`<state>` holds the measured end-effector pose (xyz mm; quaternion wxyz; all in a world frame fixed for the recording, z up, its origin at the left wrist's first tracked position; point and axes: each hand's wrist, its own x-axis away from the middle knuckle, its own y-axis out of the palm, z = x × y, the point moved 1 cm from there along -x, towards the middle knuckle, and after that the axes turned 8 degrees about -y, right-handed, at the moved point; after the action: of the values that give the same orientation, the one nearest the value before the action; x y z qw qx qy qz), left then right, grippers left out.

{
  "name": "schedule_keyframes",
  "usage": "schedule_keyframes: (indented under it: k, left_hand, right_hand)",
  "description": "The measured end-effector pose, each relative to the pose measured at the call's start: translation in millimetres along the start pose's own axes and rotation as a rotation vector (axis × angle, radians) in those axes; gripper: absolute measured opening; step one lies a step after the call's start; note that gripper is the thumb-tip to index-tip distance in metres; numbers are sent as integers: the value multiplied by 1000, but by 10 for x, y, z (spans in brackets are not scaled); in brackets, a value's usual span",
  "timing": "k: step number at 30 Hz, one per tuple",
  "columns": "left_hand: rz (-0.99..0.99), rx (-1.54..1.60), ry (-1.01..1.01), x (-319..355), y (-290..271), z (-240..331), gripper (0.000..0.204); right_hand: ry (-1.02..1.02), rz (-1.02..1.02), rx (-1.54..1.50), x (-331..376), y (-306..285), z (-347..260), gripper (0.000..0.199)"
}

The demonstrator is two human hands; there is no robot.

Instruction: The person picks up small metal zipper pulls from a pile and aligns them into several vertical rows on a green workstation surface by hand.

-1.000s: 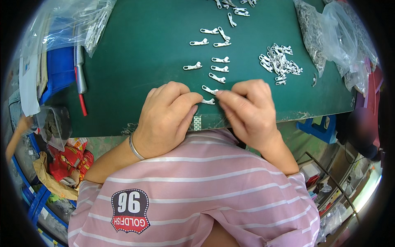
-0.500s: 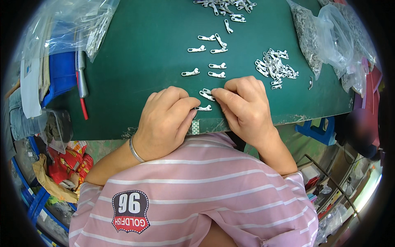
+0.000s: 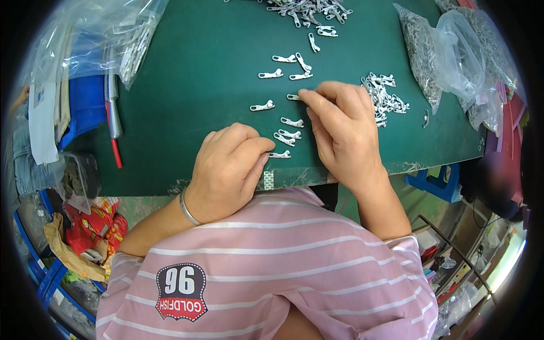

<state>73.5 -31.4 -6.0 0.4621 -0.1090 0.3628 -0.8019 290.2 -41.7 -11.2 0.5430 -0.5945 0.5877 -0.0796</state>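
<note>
1. While the right hand (image 3: 347, 127) is over the middle of the bench (image 3: 181, 119), its forefinger tip covers one end of a part (image 3: 292, 97); the thumb sits close below, and I cannot tell whether they pinch it.
2. The left hand (image 3: 232, 164) rests by the near edge, thumb and forefinger together at the end of another part (image 3: 281, 154); whether they grip it is unclear.
3. The step in hand seems to be placing parts singly; the next move probably calls for a light fingertip pinch that spares the neighbours.
4. Beyond the left fingertips lie two close-set parts (image 3: 286, 137), perhaps touching; others are scattered toward the far edge.
5. A heap (image 3: 391, 102) lies toward the right edge, a pile (image 3: 310, 8) at the far edge, and a bag (image 3: 419, 59) in the far right corner.
</note>
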Motion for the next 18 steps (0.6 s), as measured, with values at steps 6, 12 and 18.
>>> schedule_keyframes:
  k: [6,12,18]
  left_hand:
    - [-12,13,-16,-11,-2,-20,22]
    - [-13,26,-34,-23,-1,8,21]
    - [7,47,-24,29,7,-44,22]
  right_hand:
    - [4,-143,-108,-7,-39,5,21]
    - [33,-77,41,-206,49,125,23]
    - [17,-85,6,-236,-11,74,24]
